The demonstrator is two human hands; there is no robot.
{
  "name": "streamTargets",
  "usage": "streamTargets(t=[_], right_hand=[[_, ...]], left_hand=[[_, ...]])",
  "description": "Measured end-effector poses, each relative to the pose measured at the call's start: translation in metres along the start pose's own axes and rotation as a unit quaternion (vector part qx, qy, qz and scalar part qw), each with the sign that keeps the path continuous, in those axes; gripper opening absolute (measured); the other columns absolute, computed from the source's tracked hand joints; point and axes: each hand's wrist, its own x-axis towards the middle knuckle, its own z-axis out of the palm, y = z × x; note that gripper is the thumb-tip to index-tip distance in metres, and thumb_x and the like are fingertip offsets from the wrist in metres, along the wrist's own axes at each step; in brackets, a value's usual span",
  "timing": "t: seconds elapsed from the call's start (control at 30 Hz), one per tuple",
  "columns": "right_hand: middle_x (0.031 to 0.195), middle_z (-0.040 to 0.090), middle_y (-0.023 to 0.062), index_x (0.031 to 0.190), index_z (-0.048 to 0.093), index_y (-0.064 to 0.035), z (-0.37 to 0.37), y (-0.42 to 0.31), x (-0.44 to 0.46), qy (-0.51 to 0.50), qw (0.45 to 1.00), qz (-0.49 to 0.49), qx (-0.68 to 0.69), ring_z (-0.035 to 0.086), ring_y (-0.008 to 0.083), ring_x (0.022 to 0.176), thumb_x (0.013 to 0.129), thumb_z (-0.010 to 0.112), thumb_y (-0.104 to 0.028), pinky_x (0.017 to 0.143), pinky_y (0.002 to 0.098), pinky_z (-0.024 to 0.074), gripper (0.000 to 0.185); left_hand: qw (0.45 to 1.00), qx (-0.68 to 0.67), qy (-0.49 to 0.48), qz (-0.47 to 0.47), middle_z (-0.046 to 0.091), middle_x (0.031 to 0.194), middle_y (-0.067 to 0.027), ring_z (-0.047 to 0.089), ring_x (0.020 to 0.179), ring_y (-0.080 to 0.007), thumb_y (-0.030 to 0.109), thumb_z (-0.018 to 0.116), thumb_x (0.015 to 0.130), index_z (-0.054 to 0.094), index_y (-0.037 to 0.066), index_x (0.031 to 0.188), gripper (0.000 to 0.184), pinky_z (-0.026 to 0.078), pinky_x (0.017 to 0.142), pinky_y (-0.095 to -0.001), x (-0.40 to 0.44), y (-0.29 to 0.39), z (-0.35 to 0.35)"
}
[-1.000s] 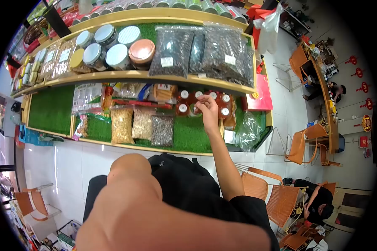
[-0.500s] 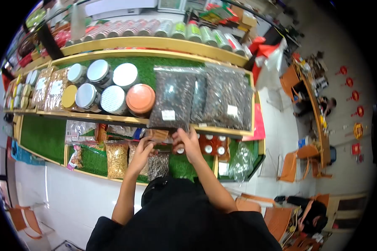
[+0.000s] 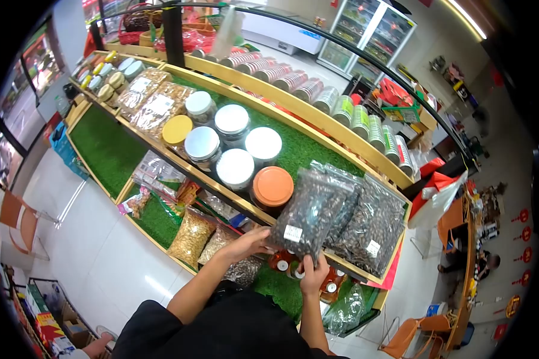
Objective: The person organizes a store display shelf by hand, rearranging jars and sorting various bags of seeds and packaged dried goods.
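Note:
A clear plastic bag of dark dried pieces (image 3: 308, 209) with a white label lies tilted at the front edge of the upper shelf, its lower end jutting past the edge. My right hand (image 3: 313, 274) pinches its bottom edge, thumb on top. My left hand (image 3: 248, 244) grips the bag's lower left corner, the fingertips partly hidden by it. Right of it lies a similar bag of dark pieces (image 3: 374, 218), and another is partly covered behind. An orange-lidded jar (image 3: 272, 186) stands just left of the held bag.
White-lidded jars (image 3: 263, 143) and bags of light brown food (image 3: 161, 107) fill the upper shelf leftward. Below sit a bag of yellowish pieces (image 3: 191, 236), red bottles and a crumpled clear bag (image 3: 347, 311). Cans (image 3: 341, 112) line the back rail. Orange chairs (image 3: 401, 338) stand at right.
My view has swung, so the shelves now slant down to the right. Both hands have come up to the dark bag and hold its lower end, which has shifted toward me over the edge.

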Motion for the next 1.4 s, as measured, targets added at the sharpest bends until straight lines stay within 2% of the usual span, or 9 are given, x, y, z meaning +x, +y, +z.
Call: streamTargets(t=[0.13, 0.2, 0.27, 0.5, 0.63, 0.7, 0.83, 1.23, 1.4], right_hand=[[0.064, 0.055, 0.0012, 0.086, 0.059, 0.0016, -0.017, 0.021, -0.018, -0.092, 0.972, -0.140, -0.166, 0.048, 0.0086, 0.054, 0.086, 0.062, -0.022, 0.050, 0.0251, 0.0368, 0.023], [0.067, 0.056, 0.0017, 0.089, 0.059, 0.0020, -0.016, 0.034, -0.029, -0.124, 0.971, -0.130, -0.155, 0.049, 0.0088, 0.057, 0.086, 0.063, -0.022, 0.051, 0.0255, 0.0372, 0.025], [0.078, 0.061, 0.0053, 0.100, 0.059, 0.0028, -0.015, 0.053, -0.036, -0.081, 0.997, -0.010, -0.004, 0.055, 0.0114, 0.064, 0.084, 0.067, -0.027, 0.056, 0.0269, 0.0424, 0.035], [0.108, 0.061, 0.0176, 0.125, 0.047, 0.0031, -0.024, 0.037, -0.037, -0.204, 0.925, 0.192, 0.257, 0.062, 0.0276, 0.094, 0.082, 0.066, -0.034, 0.071, 0.0384, 0.0519, 0.060], [0.133, 0.046, 0.0143, 0.137, 0.036, -0.0036, -0.039, 0.067, -0.049, -0.150, 0.884, 0.290, 0.335, 0.050, 0.0291, 0.118, 0.083, 0.068, -0.028, 0.090, 0.0437, 0.0465, 0.068], [0.139, 0.040, 0.0102, 0.140, 0.030, -0.0061, -0.030, 0.069, -0.055, -0.118, 0.906, 0.272, 0.304, 0.041, 0.0260, 0.127, 0.084, 0.066, -0.019, 0.101, 0.0396, 0.0376, 0.067], [0.133, 0.045, 0.0122, 0.136, 0.033, -0.0002, -0.009, 0.082, -0.066, -0.085, 0.927, 0.334, 0.151, 0.046, 0.0226, 0.121, 0.075, 0.075, -0.007, 0.102, 0.0340, 0.0352, 0.075], [0.111, 0.063, 0.0125, 0.115, 0.052, 0.0047, -0.010, 0.151, -0.142, -0.141, 0.942, 0.304, -0.024, 0.059, 0.0210, 0.103, 0.069, 0.082, -0.017, 0.091, 0.0338, 0.0450, 0.059], [0.119, 0.056, 0.0228, 0.122, 0.049, 0.0014, -0.029, 0.187, -0.175, -0.264, 0.897, 0.223, -0.276, 0.056, 0.0369, 0.108, 0.067, 0.082, -0.022, 0.093, 0.0399, 0.0440, 0.068]], left_hand=[[1.000, -0.002, 0.014, -0.011, 0.049, 0.133, -0.0107, 0.049, 0.119, -0.0231, 0.043, 0.055, 0.090, 0.034, 0.003, 0.139, 0.066, 0.046, 0.092, -0.0426, 0.001, -0.005, 0.005], [0.996, 0.071, 0.059, -0.016, 0.052, 0.124, -0.0093, 0.057, 0.104, -0.0195, 0.038, 0.061, 0.087, 0.033, 0.002, 0.139, 0.069, 0.053, 0.072, -0.0321, 0.002, -0.014, 0.002], [0.993, 0.109, 0.030, -0.043, 0.058, 0.108, -0.0061, 0.061, 0.079, -0.0118, 0.035, 0.066, 0.085, 0.036, 0.001, 0.135, 0.067, 0.048, 0.053, -0.0223, 0.001, -0.008, 0.004], [0.974, 0.224, -0.009, -0.026, 0.059, 0.105, -0.0042, 0.057, 0.079, -0.0079, 0.031, 0.068, 0.084, 0.041, 0.001, 0.131, 0.062, 0.045, 0.051, -0.0207, -0.007, 0.012, 0.011], [0.939, 0.309, -0.014, 0.153, 0.058, 0.113, -0.0074, 0.055, 0.100, -0.0155, 0.022, 0.076, 0.077, 0.041, 0.000, 0.131, 0.068, 0.048, 0.082, -0.0305, -0.011, -0.015, 0.003], [0.939, 0.330, -0.015, 0.094, 0.057, 0.117, -0.0105, 0.052, 0.107, -0.0174, 0.021, 0.078, 0.074, 0.044, -0.001, 0.128, 0.067, 0.041, 0.094, -0.0325, -0.028, -0.011, 0.006], [0.851, 0.513, 0.000, 0.115, 0.057, 0.112, -0.0191, 0.055, 0.107, -0.0292, 0.019, 0.078, 0.069, 0.044, -0.002, 0.127, 0.070, 0.042, 0.092, -0.0362, -0.049, -0.041, -0.014], [0.895, 0.434, -0.051, -0.085, 0.052, 0.125, -0.0218, 0.046, 0.121, -0.0289, 0.016, 0.081, 0.064, 0.027, -0.002, 0.137, 0.092, 0.035, 0.103, -0.0356, -0.077, -0.168, -0.084], [0.799, 0.536, -0.210, -0.173, 0.046, 0.138, -0.0126, 0.042, 0.126, -0.0300, 0.046, 0.073, 0.069, 0.049, 0.009, 0.132, 0.077, 0.031, 0.107, -0.0340, -0.080, -0.266, -0.144]])
